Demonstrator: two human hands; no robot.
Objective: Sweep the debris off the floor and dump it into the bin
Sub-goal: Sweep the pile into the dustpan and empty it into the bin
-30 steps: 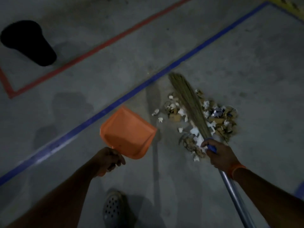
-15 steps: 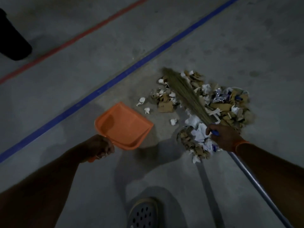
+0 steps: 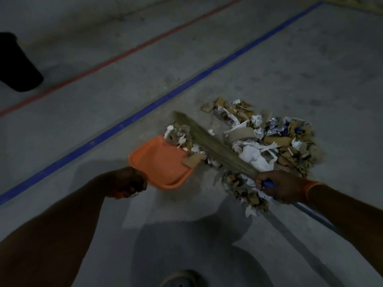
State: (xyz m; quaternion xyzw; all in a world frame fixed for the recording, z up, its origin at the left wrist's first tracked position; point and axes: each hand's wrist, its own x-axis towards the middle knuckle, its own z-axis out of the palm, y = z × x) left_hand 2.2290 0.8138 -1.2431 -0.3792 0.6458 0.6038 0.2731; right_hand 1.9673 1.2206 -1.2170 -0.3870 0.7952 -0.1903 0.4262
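Low down, left hand (image 3: 128, 183) apparently grips the dustpan (image 3: 159, 162); right hand (image 3: 279, 186) fingers wrap the broom (image 3: 215, 148).

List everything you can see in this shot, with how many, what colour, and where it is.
dustpan: one, orange, on the floor left of the pile
broom: one, straw-coloured bristles, across the pile
debris pile: one, brown and white scraps, centre right
bin: one, black, far left
blue floor line: one, diagonal
red floor line: one, beyond the blue
shoe: one, pale, bottom edge
left hand: grips the dustpan handle
right hand: grips the broom
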